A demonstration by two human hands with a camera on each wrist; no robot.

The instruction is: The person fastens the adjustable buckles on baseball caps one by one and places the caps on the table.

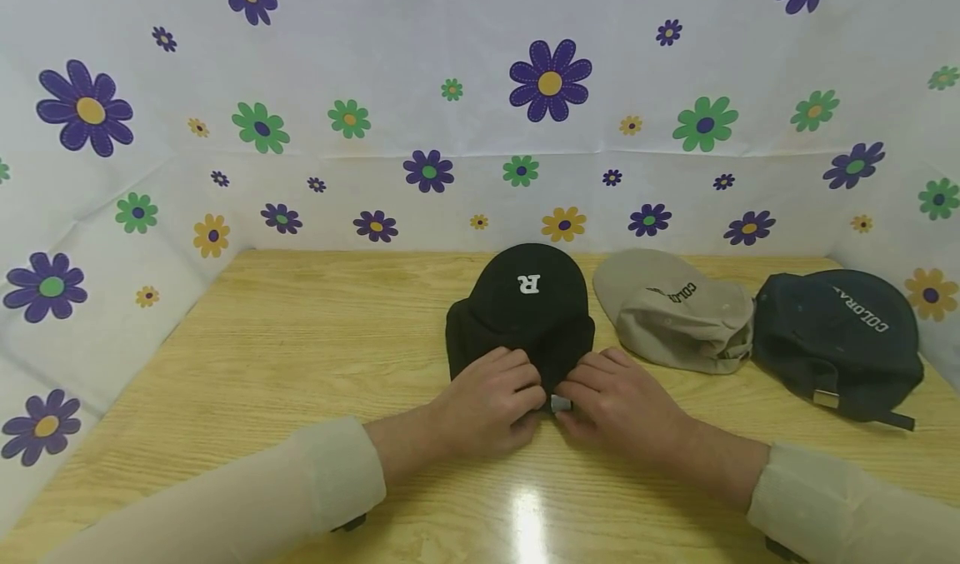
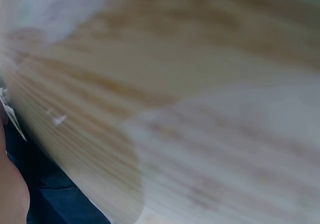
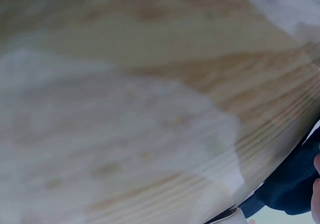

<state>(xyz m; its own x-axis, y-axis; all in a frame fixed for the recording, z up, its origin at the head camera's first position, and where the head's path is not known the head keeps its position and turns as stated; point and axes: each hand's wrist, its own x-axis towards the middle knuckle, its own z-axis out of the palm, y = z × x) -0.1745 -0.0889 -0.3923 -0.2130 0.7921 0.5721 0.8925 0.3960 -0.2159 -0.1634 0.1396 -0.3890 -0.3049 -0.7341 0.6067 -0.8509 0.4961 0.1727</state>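
A black cap (image 1: 531, 314) with a white letter R stands in the middle of the table, its strap side facing me. My left hand (image 1: 491, 401) has its fingers curled on the near lower edge of the cap, left of the strap's metal buckle (image 1: 559, 403). On the other side of the buckle, my right hand (image 1: 626, 406) pinches the strap. Part of the strap is hidden behind the fingers. In the left wrist view the dark cap fabric (image 2: 60, 199) shows at the lower left; the right wrist view catches the cap (image 3: 292, 189) at its lower right.
To the right lies a beige cap (image 1: 675, 318) with dark lettering. Beyond it is a dark navy cap (image 1: 832, 339) with a buckled strap. The wooden table (image 1: 300, 331) meets a flower-print cloth (image 1: 420, 72) at the back and sides.
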